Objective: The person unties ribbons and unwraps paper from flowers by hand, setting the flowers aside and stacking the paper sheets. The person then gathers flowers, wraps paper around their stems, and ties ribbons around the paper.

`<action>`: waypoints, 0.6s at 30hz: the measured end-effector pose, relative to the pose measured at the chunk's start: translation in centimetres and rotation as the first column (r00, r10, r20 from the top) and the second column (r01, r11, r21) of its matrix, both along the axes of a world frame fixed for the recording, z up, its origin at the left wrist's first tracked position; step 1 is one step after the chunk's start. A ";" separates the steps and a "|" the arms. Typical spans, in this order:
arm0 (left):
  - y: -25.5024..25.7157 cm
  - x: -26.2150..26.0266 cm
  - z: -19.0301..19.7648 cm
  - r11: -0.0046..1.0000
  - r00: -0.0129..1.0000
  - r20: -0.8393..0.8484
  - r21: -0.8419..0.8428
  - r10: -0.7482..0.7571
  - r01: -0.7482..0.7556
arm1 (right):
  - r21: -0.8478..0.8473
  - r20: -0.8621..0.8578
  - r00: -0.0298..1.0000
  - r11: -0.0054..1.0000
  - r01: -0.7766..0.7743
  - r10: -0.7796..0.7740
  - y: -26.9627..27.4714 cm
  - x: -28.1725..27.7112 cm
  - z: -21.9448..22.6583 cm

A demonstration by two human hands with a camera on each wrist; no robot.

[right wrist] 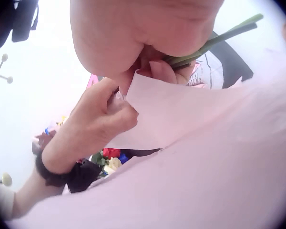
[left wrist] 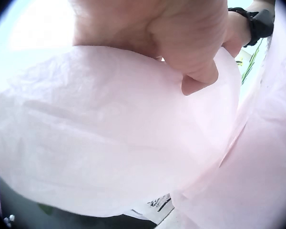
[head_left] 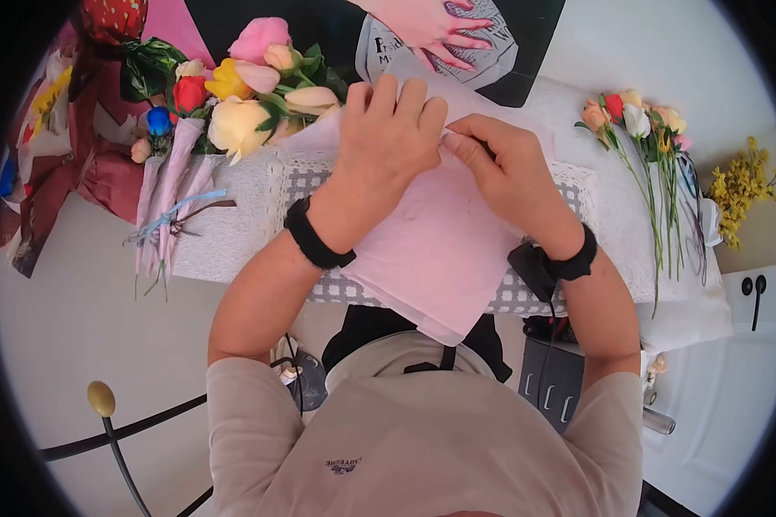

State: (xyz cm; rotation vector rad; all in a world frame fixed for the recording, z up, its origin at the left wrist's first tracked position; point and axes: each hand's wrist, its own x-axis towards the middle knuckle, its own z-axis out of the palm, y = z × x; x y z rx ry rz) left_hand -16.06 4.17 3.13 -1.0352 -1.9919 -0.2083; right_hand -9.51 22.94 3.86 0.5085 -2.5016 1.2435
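Note:
A sheet of pale pink wrapping paper (head_left: 444,233) spreads over the table and hangs past its front edge. My left hand (head_left: 388,138) curls its fingers over the paper's upper part; in the left wrist view its thumb (left wrist: 200,83) lies against the sheet. Close beside it, my right hand (head_left: 509,164) pinches the paper's edge between thumb and forefinger. In the right wrist view green flower stems (right wrist: 214,45) come out from under the right hand's curled fingers, next to a folded paper corner (right wrist: 152,88). The ends inside the fist are hidden.
Loose roses (head_left: 241,121) and slim pink-wrapped flowers (head_left: 177,172) lie left of the hands. Long-stemmed flowers (head_left: 638,129) lie at the right, near a yellow bunch (head_left: 741,189). A black printed sheet (head_left: 526,60) is at the back; a grey checked cloth (head_left: 306,181) lies under the paper.

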 end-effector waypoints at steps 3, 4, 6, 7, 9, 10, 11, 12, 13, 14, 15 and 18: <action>-0.2 -0.2 -0.6 1.000 1.000 0.009 -0.013 0.007 -0.007 | -0.042 0.242 0.970 0.999 -0.004 0.014 0.3 0.0 0.5; -0.3 -0.3 -0.7 1.000 0.998 0.058 -0.028 0.013 -0.011 | -0.041 0.242 0.970 0.999 -0.007 0.017 0.0 -0.1 0.1; -0.5 -0.6 -0.9 1.000 0.998 0.055 -0.016 0.002 -0.001 | 0.062 -0.266 0.964 0.997 0.041 -0.023 -0.9 -0.3 -1.2; -0.5 -0.7 -1.0 1.000 0.999 0.052 -0.005 -0.013 0.013 | 0.062 -0.266 0.964 0.997 0.037 -0.020 -0.9 -0.2 -0.9; -0.7 -0.6 -1.2 0.999 0.996 0.086 -0.005 -0.032 0.033 | 0.248 -0.425 0.905 0.959 0.141 -0.023 -1.1 0.1 0.0; -0.8 -0.6 -1.2 0.999 0.991 0.121 -0.005 -0.052 0.053 | 0.248 -0.426 0.905 0.960 0.133 -0.015 -1.1 0.2 0.1; -0.8 -0.4 -1.2 0.999 0.992 0.121 -0.007 -0.042 0.043 | 0.304 -0.433 0.901 0.940 0.153 -0.006 -1.0 0.4 0.0; -0.6 -0.3 -1.1 0.999 0.992 0.120 -0.006 -0.032 0.033 | 0.358 -0.441 0.897 0.918 0.174 0.002 -0.9 0.4 0.0; -0.5 -0.3 -0.8 1.000 0.993 0.116 -0.005 -0.024 0.025 | 0.354 -0.444 0.896 0.920 0.168 0.008 -1.0 0.3 -0.3; -0.5 -0.3 -0.6 1.000 0.993 0.114 -0.009 -0.020 0.021 | 0.250 -0.392 0.920 0.961 0.114 -0.007 -1.0 0.2 -0.8; -0.5 -0.4 -0.3 1.000 0.999 0.050 0.009 -0.018 0.017 | 0.141 -0.336 0.942 0.988 0.067 -0.016 -1.0 0.2 -1.0; -0.8 -0.1 0.9 0.999 1.000 -0.002 0.039 -0.005 0.005 | -0.002 0.022 1.000 1.000 -0.016 0.016 -0.5 0.5 0.4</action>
